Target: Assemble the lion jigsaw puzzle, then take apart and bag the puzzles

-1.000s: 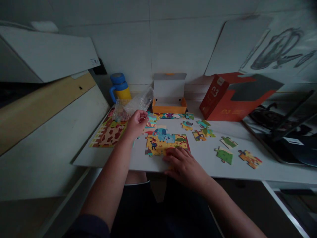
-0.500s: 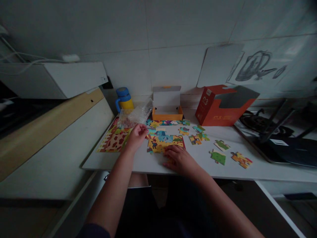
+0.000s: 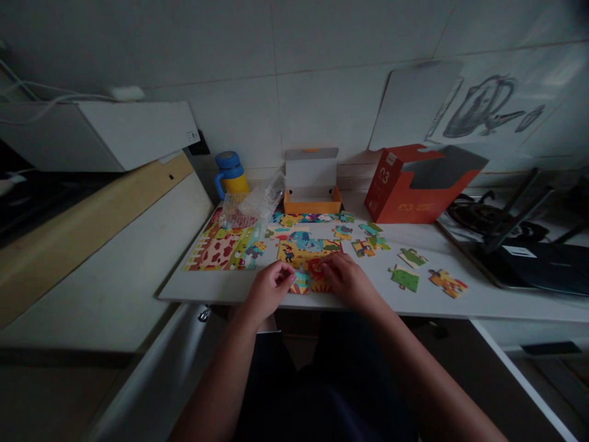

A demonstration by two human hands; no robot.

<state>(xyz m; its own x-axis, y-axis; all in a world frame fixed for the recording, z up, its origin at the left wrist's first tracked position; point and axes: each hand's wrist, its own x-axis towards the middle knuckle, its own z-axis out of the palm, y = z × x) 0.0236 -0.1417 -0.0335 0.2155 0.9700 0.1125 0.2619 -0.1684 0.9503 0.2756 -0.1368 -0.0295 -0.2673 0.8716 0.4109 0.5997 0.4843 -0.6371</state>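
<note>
A partly assembled colourful puzzle block [image 3: 307, 248] lies on the white table [image 3: 460, 301], near its front edge. My left hand [image 3: 269, 290] is curled at the block's lower left, its fingertips pinching a small teal and orange piece [image 3: 301, 284]. My right hand [image 3: 348, 281] rests just right of it, with its fingers pressed together on a red piece [image 3: 316, 270] at the block's lower edge. The two hands are close together, almost touching.
A red-spotted puzzle sheet [image 3: 221, 248] lies at the left, with a clear plastic bag [image 3: 252, 205] and a blue and yellow bottle [image 3: 230, 173] behind it. An open orange box [image 3: 313, 199] and a red carton [image 3: 414, 184] stand at the back. Loose pieces [image 3: 405, 279] lie right; a stove [image 3: 501, 230] sits far right.
My left hand has come down from the plastic bag area to the front of the puzzle block, beside my right hand. The camera view has shifted slightly.
</note>
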